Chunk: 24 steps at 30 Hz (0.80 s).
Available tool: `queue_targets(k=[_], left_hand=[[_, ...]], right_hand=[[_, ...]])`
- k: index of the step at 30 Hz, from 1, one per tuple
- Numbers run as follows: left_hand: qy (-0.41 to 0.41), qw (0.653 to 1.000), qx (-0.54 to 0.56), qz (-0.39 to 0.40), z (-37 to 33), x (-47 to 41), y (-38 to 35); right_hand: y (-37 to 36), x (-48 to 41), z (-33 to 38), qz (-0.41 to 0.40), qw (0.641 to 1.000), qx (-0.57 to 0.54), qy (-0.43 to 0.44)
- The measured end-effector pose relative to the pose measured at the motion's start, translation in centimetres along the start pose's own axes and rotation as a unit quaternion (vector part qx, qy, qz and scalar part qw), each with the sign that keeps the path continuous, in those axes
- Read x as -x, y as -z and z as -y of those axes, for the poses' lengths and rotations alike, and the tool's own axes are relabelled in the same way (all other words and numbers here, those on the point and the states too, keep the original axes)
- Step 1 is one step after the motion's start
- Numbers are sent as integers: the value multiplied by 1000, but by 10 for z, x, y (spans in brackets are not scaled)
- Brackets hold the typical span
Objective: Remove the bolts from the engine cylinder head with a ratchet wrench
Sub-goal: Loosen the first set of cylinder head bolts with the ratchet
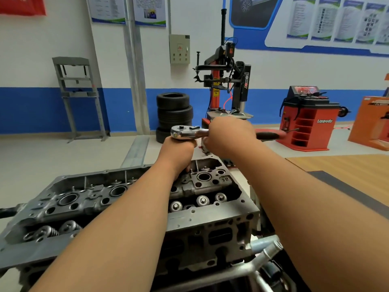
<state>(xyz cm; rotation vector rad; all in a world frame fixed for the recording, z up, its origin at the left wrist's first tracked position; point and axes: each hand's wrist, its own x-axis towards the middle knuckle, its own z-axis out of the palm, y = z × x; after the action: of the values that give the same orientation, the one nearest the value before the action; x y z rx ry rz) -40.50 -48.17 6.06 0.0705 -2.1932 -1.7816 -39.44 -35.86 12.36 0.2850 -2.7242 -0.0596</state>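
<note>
"So, head view: where's the ratchet wrench [185, 131]?"

"Up at 12 o'clock, above the far end of the cylinder head [210, 220]. The right hand [229, 135] is wrapped round its handle. The left hand [179, 152], at its 9 o'clock, curls under the wrench's head. What it clasps, I cannot tell."

"And the cylinder head?"

"Low, towards 7 o'clock, under both forearms."

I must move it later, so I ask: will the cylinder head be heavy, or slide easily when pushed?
Probably heavy: the cylinder head looks like a thick block of cast metal. It likely will not tip, being wide and low. Its dull grey surface should not be very slippery.
</note>
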Motion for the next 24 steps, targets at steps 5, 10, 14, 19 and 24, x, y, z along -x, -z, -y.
queue_targets(k=[5, 10, 14, 19, 24], left_hand=[[-102, 971, -215, -26, -10, 11, 1], [-55, 996, -59, -29, -9, 16, 6], [-18, 1000, 3, 2, 2, 4, 1], [-17, 998, 54, 27, 1, 1, 4], [1, 998, 63, 27, -2, 4, 7]], right_hand=[[4, 82, 35, -31, 999, 14, 22], [9, 65, 42, 17, 999, -41, -23], [-1, 34, 4, -70, 997, 20, 18], [-20, -33, -9, -53, 992, -81, 80], [-30, -62, 6, -10, 974, -202, 103]])
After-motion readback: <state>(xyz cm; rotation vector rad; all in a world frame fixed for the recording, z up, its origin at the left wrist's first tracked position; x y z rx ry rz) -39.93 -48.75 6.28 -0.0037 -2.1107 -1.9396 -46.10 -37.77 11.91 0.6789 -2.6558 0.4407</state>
